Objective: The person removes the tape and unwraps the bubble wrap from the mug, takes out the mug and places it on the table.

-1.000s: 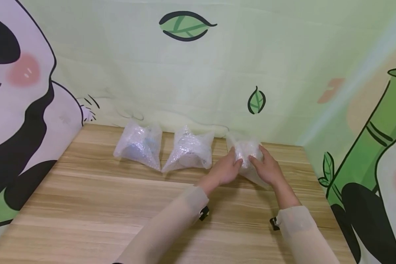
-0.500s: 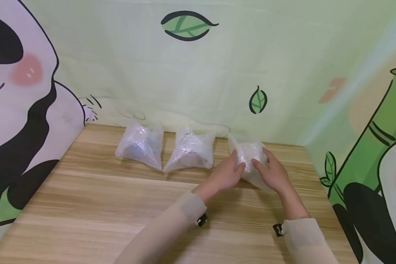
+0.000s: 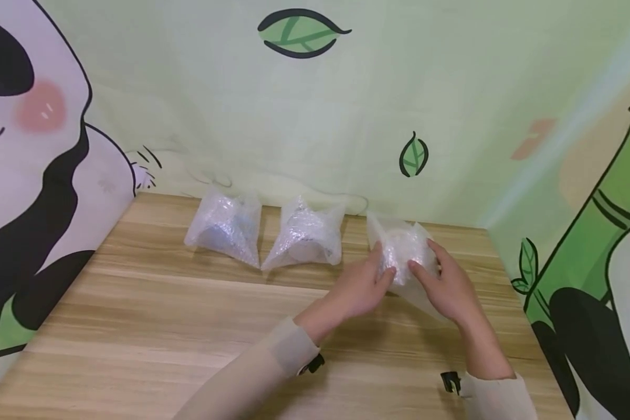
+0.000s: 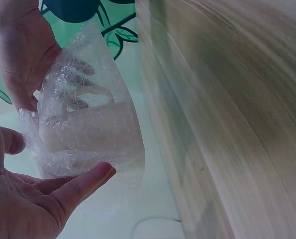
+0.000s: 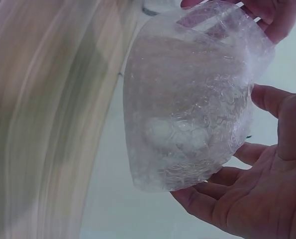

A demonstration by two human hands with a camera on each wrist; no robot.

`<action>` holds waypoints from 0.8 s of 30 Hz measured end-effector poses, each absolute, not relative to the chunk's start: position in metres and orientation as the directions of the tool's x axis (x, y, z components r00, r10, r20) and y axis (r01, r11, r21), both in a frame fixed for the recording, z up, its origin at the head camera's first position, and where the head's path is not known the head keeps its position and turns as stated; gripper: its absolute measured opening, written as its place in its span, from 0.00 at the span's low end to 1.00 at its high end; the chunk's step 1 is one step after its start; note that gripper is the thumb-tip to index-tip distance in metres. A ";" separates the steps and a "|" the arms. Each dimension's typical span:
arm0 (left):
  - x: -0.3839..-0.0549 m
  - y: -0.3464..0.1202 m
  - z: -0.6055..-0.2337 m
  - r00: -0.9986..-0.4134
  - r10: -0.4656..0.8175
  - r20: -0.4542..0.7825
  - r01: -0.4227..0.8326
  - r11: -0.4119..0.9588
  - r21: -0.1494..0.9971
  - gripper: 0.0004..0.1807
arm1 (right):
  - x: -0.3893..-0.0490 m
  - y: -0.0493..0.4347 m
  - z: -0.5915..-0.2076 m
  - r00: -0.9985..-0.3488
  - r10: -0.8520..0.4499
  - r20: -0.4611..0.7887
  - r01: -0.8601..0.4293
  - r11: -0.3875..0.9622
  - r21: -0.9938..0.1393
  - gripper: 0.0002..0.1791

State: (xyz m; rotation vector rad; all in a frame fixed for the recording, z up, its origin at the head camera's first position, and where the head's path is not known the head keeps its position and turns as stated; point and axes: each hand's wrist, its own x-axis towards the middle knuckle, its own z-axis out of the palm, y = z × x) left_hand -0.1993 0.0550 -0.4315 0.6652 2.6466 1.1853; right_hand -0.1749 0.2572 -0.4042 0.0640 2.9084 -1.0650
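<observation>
A clear bubble-wrap package [image 3: 403, 248] is held between both hands at the right of the row. Its wrapped content looks pale and rounded, but its kind cannot be made out. My left hand [image 3: 353, 290] grips the package's left side, thumb on the near face. On the opposite side my right hand [image 3: 452, 293] grips it with thumb and fingers. Both wrist views show the wrapped package [image 4: 90, 132] tilted and apart from the tabletop. In the right wrist view, fingers curl under the edge of the package [image 5: 187, 104].
Two similar packages lie to the left on the wooden table [image 3: 152, 326]: one with a bluish content [image 3: 224, 230] and one with a whitish content [image 3: 305, 236]. Behind them rises a green printed backdrop [image 3: 215, 87] with leaves and pandas.
The held package and both hands have moved slightly toward me and to the right. The other two packages stay where they were on the table.
</observation>
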 end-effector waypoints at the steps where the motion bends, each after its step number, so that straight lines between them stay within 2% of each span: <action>1: -0.197 0.054 -0.430 -0.885 0.464 0.036 0.337 0.586 0.737 0.41 | -0.172 0.257 -0.403 -0.998 0.024 -0.055 0.054 0.764 -0.643 0.49; 16: -0.169 0.034 -0.428 -0.863 0.500 0.067 0.406 0.611 0.679 0.41 | -0.138 0.251 -0.402 -1.000 0.001 -0.017 0.011 0.790 -0.613 0.47; 24: -0.157 0.021 -0.433 -0.864 0.491 0.113 0.427 0.596 0.680 0.41 | -0.124 0.245 -0.405 -0.998 0.001 -0.057 0.036 0.794 -0.607 0.49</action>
